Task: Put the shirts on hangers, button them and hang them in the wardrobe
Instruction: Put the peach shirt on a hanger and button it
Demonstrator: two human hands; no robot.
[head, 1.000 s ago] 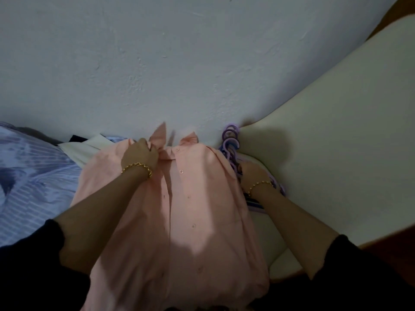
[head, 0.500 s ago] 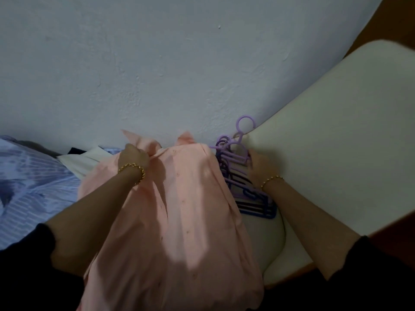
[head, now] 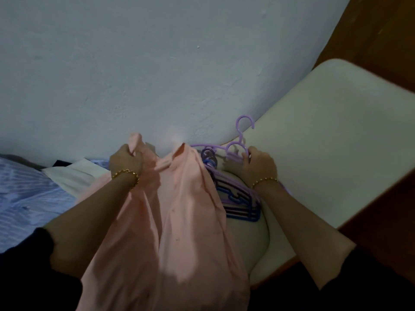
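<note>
Head view: one pink shirt [head: 175, 221] hangs at centre frame, its collar pinched in the left hand [head: 126, 161]. Right hand [head: 258, 163] grips one lilac hanger [head: 233, 144] above a stack [head: 238, 198] of uncertain number. Hangering stage; next, likely thread the hanger into the collar.

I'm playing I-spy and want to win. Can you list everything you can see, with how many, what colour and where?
shirt: one, peach pink, middle, collar lifted
lifted hanger: one, lilac, right of the collar
hanger pile: several, purple and blue, on the cushion
cushion: one, cream, right
striped cloth: one, blue, left
white cloth: one, left, behind the shirt
wall: pale grey, behind
bracelets: two, gold, one on each wrist
left hand: grips the collar
right hand: grips the lifted hanger
</note>
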